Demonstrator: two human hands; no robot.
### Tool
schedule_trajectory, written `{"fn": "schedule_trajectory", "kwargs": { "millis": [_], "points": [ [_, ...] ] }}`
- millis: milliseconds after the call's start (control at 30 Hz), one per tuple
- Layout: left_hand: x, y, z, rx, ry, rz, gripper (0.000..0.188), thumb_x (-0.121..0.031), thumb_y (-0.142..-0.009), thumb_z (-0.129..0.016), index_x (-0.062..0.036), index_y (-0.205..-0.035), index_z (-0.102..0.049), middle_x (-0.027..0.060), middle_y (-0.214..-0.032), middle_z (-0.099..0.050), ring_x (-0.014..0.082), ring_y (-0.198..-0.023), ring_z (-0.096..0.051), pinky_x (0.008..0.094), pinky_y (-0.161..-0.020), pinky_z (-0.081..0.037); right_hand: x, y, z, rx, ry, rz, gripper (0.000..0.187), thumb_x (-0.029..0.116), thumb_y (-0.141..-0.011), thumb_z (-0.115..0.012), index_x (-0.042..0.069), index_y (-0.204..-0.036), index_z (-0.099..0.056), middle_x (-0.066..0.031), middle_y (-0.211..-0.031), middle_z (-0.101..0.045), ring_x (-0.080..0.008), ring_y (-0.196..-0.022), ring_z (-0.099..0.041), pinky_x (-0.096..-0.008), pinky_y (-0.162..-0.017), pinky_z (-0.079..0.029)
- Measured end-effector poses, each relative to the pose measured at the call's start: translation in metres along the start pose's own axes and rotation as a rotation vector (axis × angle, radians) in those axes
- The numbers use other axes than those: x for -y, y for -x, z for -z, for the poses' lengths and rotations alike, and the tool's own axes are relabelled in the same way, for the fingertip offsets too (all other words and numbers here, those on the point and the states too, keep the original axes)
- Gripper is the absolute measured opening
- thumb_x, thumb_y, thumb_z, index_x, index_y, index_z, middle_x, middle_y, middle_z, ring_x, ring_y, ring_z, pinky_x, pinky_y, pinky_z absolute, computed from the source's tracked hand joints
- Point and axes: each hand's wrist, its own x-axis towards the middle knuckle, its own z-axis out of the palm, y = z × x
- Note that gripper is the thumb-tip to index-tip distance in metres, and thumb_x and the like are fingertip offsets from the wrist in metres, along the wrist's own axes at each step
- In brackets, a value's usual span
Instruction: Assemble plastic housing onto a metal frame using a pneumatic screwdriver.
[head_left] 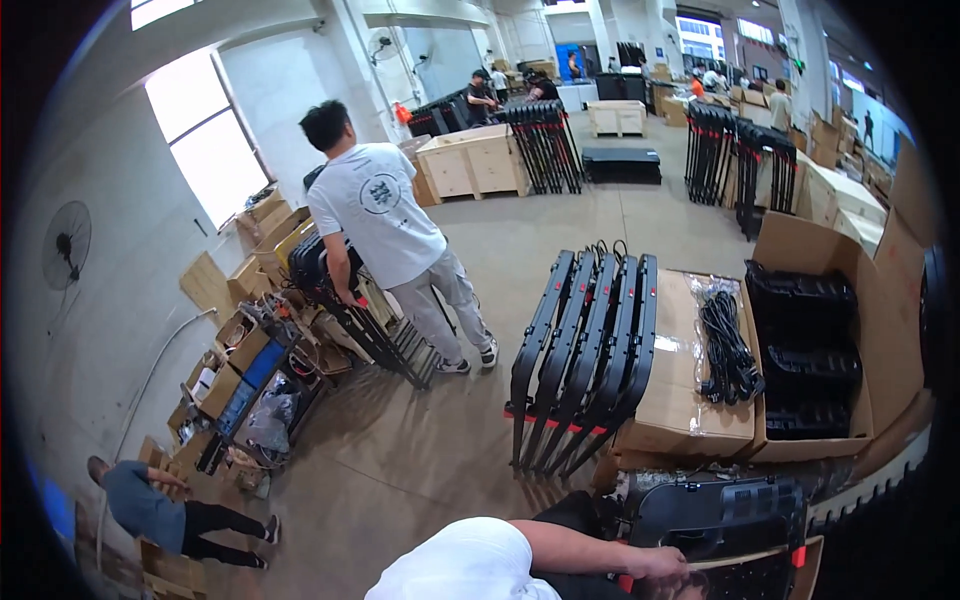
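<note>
My left arm, in a white sleeve, reaches right along the bottom of the view. My left hand (658,564) is closed, its fingers bent down by the near edge of a black plastic housing (715,515). What those fingers hold, if anything, is too small to make out. Just right of them, an open carton (768,562) with dark contents is cut off by the lower edge. A small red part (798,556) sits at the housing's right corner. My right hand does not show.
Several black folded frames (585,350) stand beyond my arm, beside a carton (690,420) bearing coiled black cables (728,345). An open box (815,445) holds black moulded parts. A person (375,200) stands by a cluttered shelf (250,385); another person (160,505) is at lower left.
</note>
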Motion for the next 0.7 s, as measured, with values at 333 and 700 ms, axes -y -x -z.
{"fn": "schedule_trajectory", "kwargs": {
  "millis": [333,700],
  "points": [
    [0.011,0.004,-0.015,-0.063,-0.101,0.026,0.038,-0.036,-0.106,-0.058,0.0001,-0.11,-0.071,0.0108,-0.098,-0.071,0.024,-0.079,-0.064,0.0417,-0.072,-0.054,-0.017,-0.004,-0.011,0.113,-0.054,0.094,0.027,0.023,-0.097,-0.059,0.002,-0.098,-0.076,-0.0235,-0.1,-0.075,-0.0393,-0.092,-0.071,-0.0515,-0.083,-0.056],
    [0.023,-0.041,-0.029,-0.056,0.011,0.124,0.026,-0.028,-0.106,-0.051,-0.0091,-0.089,-0.057,-0.0001,-0.068,-0.055,0.0111,-0.052,-0.052,0.0251,-0.043,-0.041,-0.03,0.007,-0.008,-0.11,-0.786,-0.144,0.043,0.036,-0.099,-0.058,-0.002,-0.114,-0.072,-0.0259,-0.105,-0.073,-0.0439,-0.097,-0.068,-0.0477,-0.086,-0.055]
  ]
}}
